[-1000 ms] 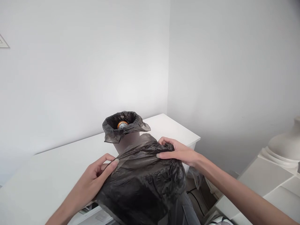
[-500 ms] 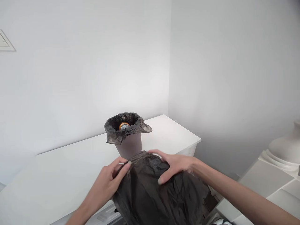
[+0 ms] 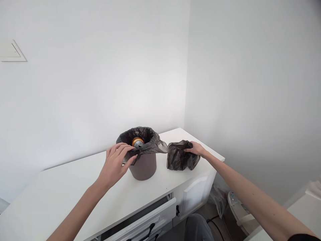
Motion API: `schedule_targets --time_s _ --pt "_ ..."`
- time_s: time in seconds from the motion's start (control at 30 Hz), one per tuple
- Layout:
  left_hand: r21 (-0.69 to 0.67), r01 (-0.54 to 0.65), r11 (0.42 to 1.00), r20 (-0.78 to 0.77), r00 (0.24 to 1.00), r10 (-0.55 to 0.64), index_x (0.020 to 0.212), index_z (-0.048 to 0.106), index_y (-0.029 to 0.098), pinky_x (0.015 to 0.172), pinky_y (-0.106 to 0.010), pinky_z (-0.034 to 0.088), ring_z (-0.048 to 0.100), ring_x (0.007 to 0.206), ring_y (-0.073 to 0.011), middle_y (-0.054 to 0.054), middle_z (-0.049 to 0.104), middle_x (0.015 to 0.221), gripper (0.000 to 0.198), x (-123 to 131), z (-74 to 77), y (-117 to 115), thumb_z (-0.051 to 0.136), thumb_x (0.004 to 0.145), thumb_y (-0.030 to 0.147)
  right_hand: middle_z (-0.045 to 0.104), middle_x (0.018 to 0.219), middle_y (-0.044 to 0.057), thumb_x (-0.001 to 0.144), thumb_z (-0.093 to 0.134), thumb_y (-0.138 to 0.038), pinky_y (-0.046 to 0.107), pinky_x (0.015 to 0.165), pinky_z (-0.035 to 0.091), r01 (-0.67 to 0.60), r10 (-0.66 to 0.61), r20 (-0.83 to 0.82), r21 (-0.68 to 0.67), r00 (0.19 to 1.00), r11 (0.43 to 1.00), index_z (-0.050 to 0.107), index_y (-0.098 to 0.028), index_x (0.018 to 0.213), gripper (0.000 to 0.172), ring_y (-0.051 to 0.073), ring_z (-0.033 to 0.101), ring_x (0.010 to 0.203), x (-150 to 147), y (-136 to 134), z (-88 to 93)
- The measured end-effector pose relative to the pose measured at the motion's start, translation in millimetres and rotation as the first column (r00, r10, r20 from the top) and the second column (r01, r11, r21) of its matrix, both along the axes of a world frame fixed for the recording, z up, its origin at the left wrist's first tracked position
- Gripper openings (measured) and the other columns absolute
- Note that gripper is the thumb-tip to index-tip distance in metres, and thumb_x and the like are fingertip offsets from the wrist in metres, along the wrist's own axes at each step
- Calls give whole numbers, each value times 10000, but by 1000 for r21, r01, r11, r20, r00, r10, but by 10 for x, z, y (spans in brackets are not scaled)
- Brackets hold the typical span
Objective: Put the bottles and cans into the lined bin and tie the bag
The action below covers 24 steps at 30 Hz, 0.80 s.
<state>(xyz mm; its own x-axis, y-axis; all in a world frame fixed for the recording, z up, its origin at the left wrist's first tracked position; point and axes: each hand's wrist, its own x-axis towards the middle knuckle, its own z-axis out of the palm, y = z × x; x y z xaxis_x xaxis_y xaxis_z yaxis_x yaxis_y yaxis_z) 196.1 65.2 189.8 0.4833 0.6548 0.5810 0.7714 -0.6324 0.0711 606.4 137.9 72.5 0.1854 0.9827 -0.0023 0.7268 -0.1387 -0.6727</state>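
1. Bench (image 3: pixel 75 187): the white top carries the work, its left part extending toward the lower left of the view.
2. Left hand (image 3: pixel 116 160): thumb and fingers are pinched on the front-left edge of the black liner (image 3: pixel 151 149).
3. Bin (image 3: pixel 143 169): the brown bin stands upright on the bench, near the wall. Completed here: the liner sits inside the bin and its upper edge is folded outward over the rim.
4. Can (image 3: pixel 137 142): an orange-and-silver can is inside the lined bin, its top visible near the mouth. Its depth and any contents beneath it cannot be determined.
5. Outstanding at the rim, by judgement: the overhang is uneven, bunched under the left hand and drawn out into a loose corner on the right. The mouth is open; no knot or tie is visible.
6. Drawer (image 3: pixel 160 217): the drawer below the bench top is pulled out and not yet closed.
7. Loose black bag (image 3: pixel 177 158): located at the bench's right part, just beside the bin, crumpled into a compact bundle. It appears separate from the liner; contact between the two cannot be confirmed.
8. Right hand (image 3: pixel 197 149): the thumb lies on the loose black bag, the fingers closed around its right side; release is not yet made.
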Motion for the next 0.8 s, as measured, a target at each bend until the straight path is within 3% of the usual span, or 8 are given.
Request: schedule_targets --time_s 0.1,0.17,0.23,0.3,0.37,0.43,0.6,0.8 --pt "18 -52 999 145 988 48 1165 671 296 1135 -510 329 521 1313 -307 -80 681 1278 317 -18 -5 31 573 953 510 508 1502 224 749 808 -371 457 1043 471 124 -124 1 64 992 990 499 -150 1445 794 373 518 1361 -123 29 45" --pt "-83 -205 975 410 885 221 1220 630 265 1109 -513 387 520 1321 -320 -122 626 1348 453 -45 23 63 595 905 587 415 1582 210 809 771 -396 465 1124 414 107 -89 -122 148 989 983 474 -174 1460 749 361 418 1450 -287 17 191" --pt "-401 -253 881 567 686 455 1252 579 203 1008 -499 485 583 1245 -335 -176 605 1346 610 -77 65 130 618 843 655 554 1472 177 904 669 -507 431 1085 466 -16 69 -299 177 952 984 568 -195 1346 550 314 531 1355 -519 -8 396" --pt "-687 -121 716 518 610 600 1166 604 163 927 -470 529 653 1108 -323 -182 655 1243 641 -98 111 213 644 790 681 719 1200 128 936 551 -668 362 896 578 -180 218 -417 130 882 975 650 -210 1184 530 246 700 1056 -794 -41 615" --pt "-788 -20 615 457 650 607 1020 656 168 903 -441 533 675 1010 -296 -140 703 1107 562 -97 156 272 652 770 671 741 1041 100 906 559 -728 339 784 600 -400 332 -670 56 664 915 650 -204 1101 567 210 712 878 -1062 -73 807" --pt "-784 -17 621 455 664 593 907 675 187 871 -415 533 671 958 -278 -101 714 991 483 -82 202 277 655 756 646 708 828 45 873 659 -672 297 665 576 -431 301 -756 28 581 902 629 -204 1026 494 166 657 695 -1271 -99 952" --pt "-774 -59 630 426 688 588 643 621 218 760 -381 529 654 812 -265 -46 668 725 344 -113 339 42 733 668 543 510 571 -72 824 753 -361 211 448 354 -305 204 -746 1 634 952 555 -221 810 243 90 431 483 -1474 -175 1132" --pt "-857 -67 511 305 733 607 625 661 214 845 -394 550 672 743 -256 -63 719 724 365 -366 403 -362 691 708 568 490 524 -67 769 737 -309 222 412 276 -408 246 -760 -27 602 913 532 -216 686 240 88 403 469 -1606 -405 1207"
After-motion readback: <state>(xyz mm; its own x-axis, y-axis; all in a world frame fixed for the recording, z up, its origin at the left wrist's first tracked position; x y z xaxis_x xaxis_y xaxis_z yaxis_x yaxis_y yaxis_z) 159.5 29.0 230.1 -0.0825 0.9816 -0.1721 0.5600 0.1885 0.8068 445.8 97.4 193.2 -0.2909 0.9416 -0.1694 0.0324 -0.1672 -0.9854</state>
